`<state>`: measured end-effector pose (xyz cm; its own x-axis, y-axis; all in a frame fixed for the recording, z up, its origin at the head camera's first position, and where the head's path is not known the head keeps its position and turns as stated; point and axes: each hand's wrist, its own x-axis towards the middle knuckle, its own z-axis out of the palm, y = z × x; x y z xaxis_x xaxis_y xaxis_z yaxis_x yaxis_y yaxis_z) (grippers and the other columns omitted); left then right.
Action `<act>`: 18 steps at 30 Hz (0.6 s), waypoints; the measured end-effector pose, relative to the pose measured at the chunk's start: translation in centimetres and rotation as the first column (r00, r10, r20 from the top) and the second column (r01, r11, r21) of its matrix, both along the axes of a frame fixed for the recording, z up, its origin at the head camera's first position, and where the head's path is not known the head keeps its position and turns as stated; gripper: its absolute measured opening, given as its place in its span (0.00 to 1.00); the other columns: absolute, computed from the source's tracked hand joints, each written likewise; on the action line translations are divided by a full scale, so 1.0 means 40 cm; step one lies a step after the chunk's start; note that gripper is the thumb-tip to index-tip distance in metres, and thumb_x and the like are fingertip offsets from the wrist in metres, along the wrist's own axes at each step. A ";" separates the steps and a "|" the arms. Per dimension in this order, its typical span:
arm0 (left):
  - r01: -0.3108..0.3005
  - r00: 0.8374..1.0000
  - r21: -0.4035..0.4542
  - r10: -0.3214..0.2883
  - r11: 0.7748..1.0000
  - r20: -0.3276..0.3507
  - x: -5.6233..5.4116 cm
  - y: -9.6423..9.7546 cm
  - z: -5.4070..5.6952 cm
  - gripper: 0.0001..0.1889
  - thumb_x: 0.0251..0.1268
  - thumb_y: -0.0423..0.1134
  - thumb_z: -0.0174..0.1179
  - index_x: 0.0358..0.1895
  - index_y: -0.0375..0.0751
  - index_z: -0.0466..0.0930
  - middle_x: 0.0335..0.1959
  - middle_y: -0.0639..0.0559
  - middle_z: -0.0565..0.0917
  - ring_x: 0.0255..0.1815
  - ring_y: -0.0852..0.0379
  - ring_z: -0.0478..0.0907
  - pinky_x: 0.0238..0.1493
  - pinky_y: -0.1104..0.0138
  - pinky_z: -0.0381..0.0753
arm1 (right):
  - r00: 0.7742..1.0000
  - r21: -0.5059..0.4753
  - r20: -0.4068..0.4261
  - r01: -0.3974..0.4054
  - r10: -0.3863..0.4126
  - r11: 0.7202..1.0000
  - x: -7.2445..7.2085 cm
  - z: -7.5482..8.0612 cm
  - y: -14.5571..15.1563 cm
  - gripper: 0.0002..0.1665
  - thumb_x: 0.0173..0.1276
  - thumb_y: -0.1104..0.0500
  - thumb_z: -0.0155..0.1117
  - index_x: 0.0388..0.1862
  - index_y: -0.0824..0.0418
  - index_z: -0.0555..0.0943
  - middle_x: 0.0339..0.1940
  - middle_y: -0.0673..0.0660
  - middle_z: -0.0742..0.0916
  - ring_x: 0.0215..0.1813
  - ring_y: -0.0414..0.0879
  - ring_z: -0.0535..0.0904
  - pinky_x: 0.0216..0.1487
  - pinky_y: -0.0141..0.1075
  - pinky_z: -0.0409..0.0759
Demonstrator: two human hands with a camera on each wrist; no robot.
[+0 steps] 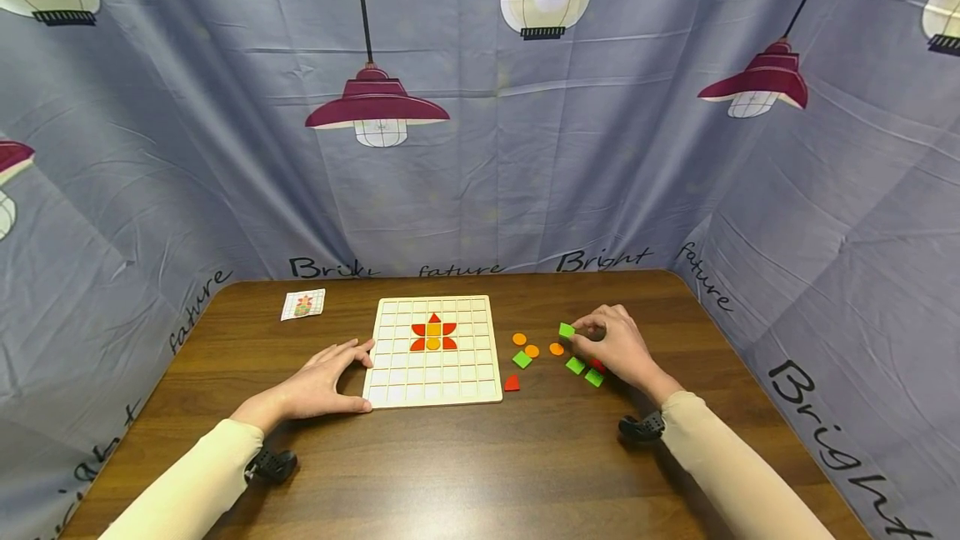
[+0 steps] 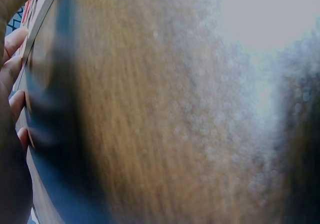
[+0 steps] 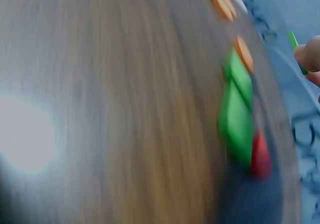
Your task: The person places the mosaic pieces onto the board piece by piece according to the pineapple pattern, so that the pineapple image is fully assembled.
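Note:
My right hand point(image 1: 618, 346) pinches a green square tile point(image 1: 566, 331) between thumb and fingertips, raised above the table; its thin edge shows in the right wrist view. Below that hand lie loose green tiles point(image 1: 575, 366) and a red piece point(image 1: 597, 365) partly covered by it. On the left, my left hand point(image 1: 318, 386) touches the edge of a white gridded board point(image 1: 465, 386), thumb at the near corner and fingers spread farther up. Red and orange pieces point(image 1: 434, 332) form a flower-like figure in the board's upper middle.
Between board and right hand lie orange discs point(image 1: 519, 339), a green square point(image 1: 522, 360) and a red piece point(image 1: 512, 383). A card point(image 1: 303, 304) printed with a coloured figure lies at the back left of the wooden table point(image 1: 450, 473). A lamp-patterned curtain point(image 1: 450, 207) surrounds the table.

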<state>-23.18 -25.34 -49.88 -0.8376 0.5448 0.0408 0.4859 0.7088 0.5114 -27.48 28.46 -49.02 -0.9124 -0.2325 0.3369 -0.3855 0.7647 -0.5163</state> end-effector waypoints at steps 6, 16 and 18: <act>0.000 1.000 0.005 0.000 1.000 -0.005 -0.001 -0.002 -0.002 0.31 0.55 0.64 0.72 0.55 0.53 0.74 0.79 0.45 0.63 0.79 0.35 0.55 0.74 0.35 0.49 | 0.996 0.001 0.003 -0.090 0.090 0.996 -0.015 0.017 -0.120 0.10 0.63 0.49 0.77 0.43 0.48 0.90 0.32 0.42 0.79 0.44 0.44 0.70 0.49 0.45 0.68; 0.003 1.000 0.006 -0.003 1.000 -0.013 -0.004 -0.004 -0.007 0.31 0.55 0.65 0.72 0.54 0.53 0.74 0.79 0.45 0.64 0.79 0.35 0.56 0.74 0.35 0.49 | 0.976 0.043 -0.036 -0.215 0.217 0.976 -0.037 0.022 -0.285 0.09 0.62 0.50 0.78 0.40 0.47 0.90 0.32 0.45 0.80 0.42 0.41 0.68 0.47 0.41 0.67; 0.006 1.000 0.007 -0.006 1.000 -0.015 -0.005 -0.004 -0.008 0.31 0.55 0.65 0.72 0.54 0.53 0.74 0.79 0.45 0.64 0.79 0.35 0.56 0.74 0.35 0.49 | 0.969 0.063 -0.036 -0.241 0.243 0.969 -0.037 0.021 -0.315 0.09 0.62 0.49 0.77 0.41 0.47 0.90 0.32 0.46 0.81 0.42 0.42 0.68 0.48 0.41 0.67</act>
